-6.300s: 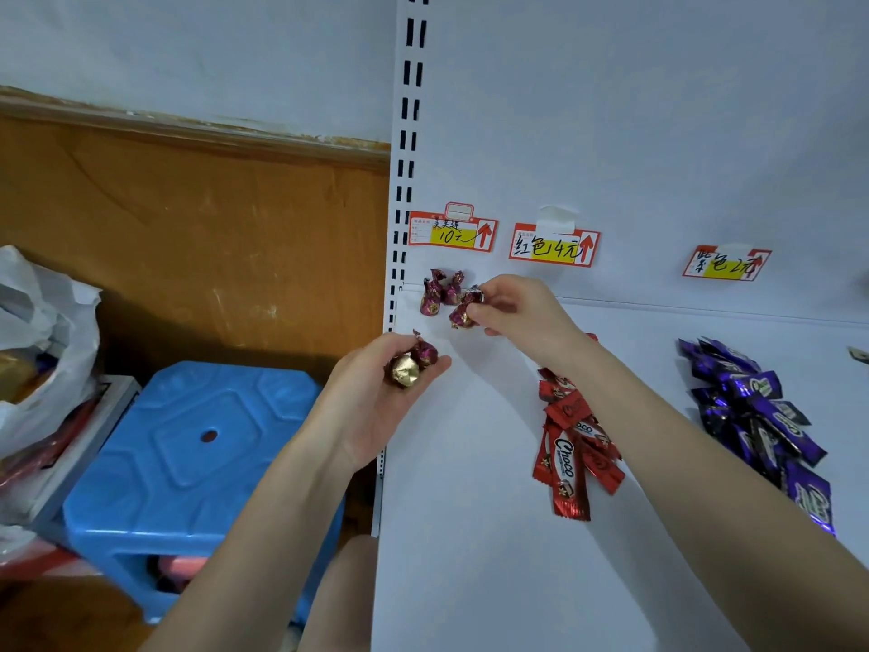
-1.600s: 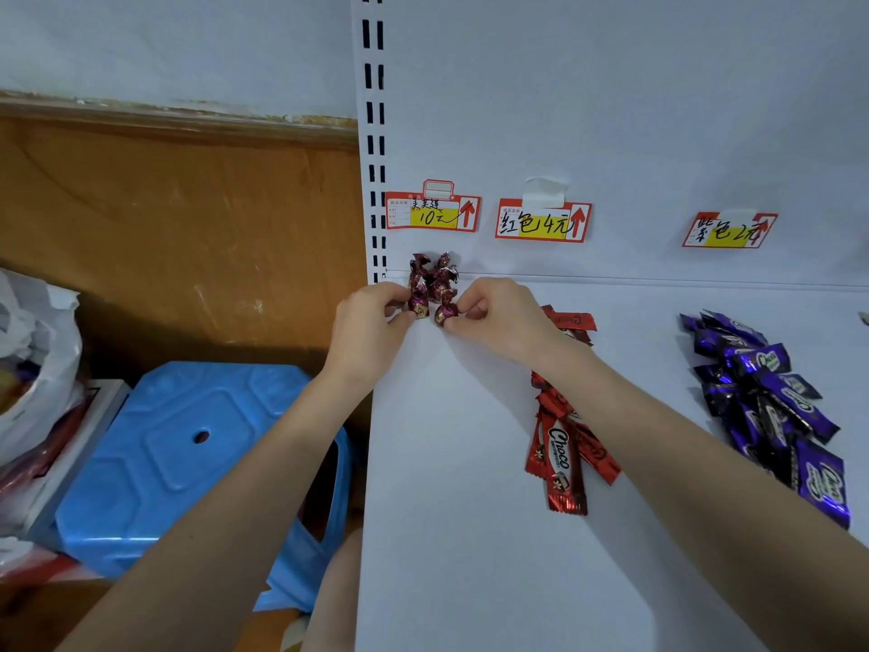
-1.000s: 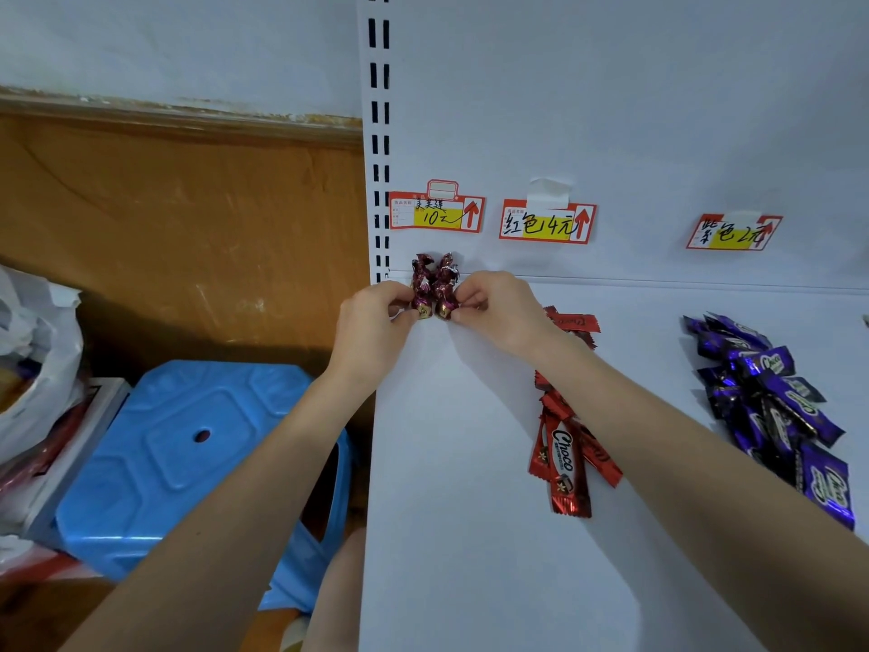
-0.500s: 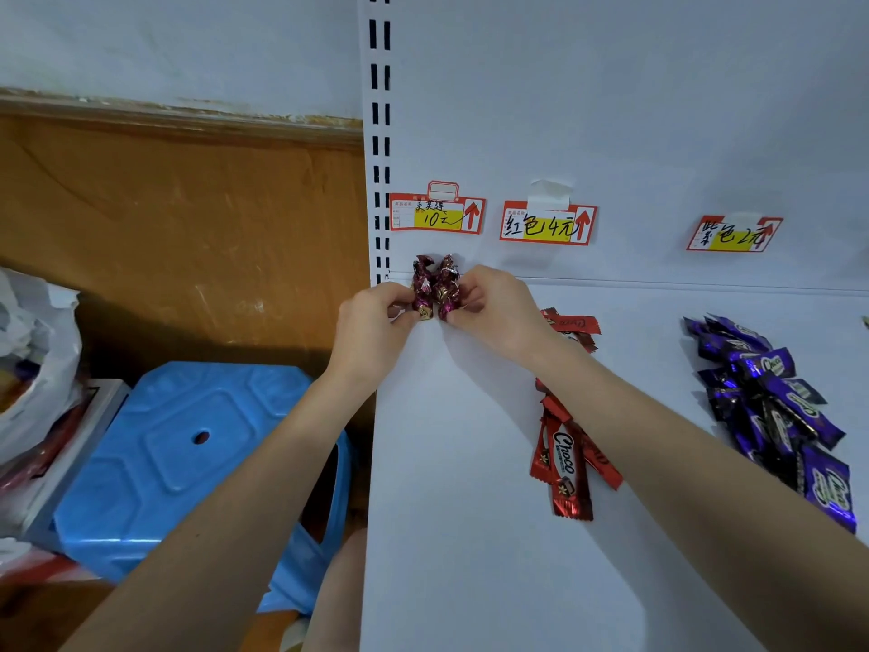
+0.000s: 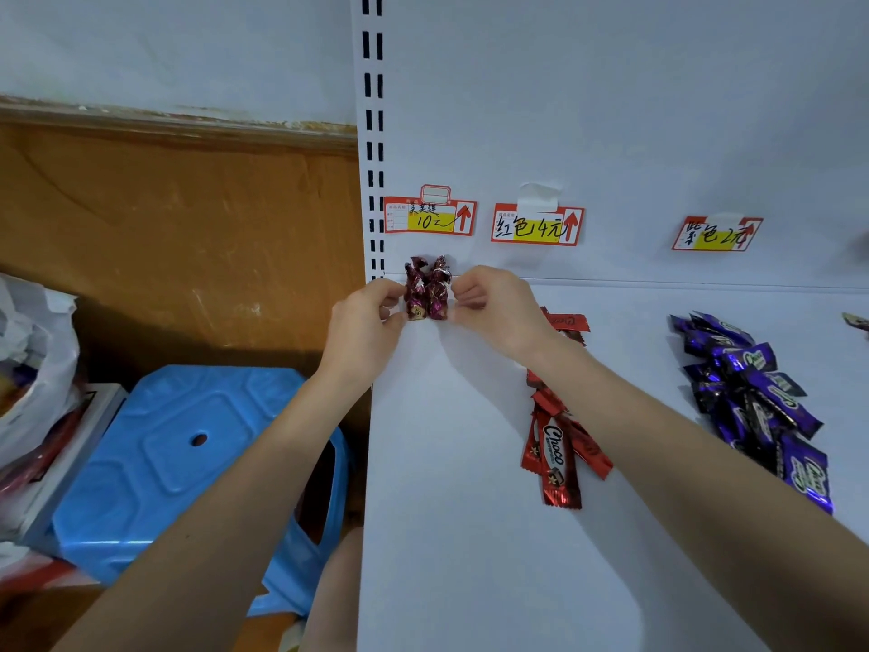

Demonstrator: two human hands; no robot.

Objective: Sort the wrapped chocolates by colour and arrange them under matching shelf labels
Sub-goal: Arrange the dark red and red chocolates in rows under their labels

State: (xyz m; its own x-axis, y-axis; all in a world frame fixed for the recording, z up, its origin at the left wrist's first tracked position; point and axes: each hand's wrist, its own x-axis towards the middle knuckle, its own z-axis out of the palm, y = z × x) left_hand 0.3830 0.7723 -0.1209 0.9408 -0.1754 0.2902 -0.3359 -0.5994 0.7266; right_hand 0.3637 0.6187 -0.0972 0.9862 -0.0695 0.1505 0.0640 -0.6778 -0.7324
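A small cluster of maroon twist-wrapped chocolates stands at the back left corner of the white shelf, under the leftmost price label. My left hand pinches the left side of the cluster. My right hand pinches its right side with curled fingertips. Red Choco bars lie in a pile below the red label, partly hidden by my right forearm. Purple bars lie below the purple label.
The slotted shelf upright runs up the shelf's left edge. Left of the shelf stands a blue plastic stool, with a white plastic bag on a box beyond it. A small wrapper shows at the right edge.
Both hands went to the back corner and set chocolates into the maroon cluster. Over the last second they stayed at its two sides, squeezing it together; the right hand shifted slightly right.
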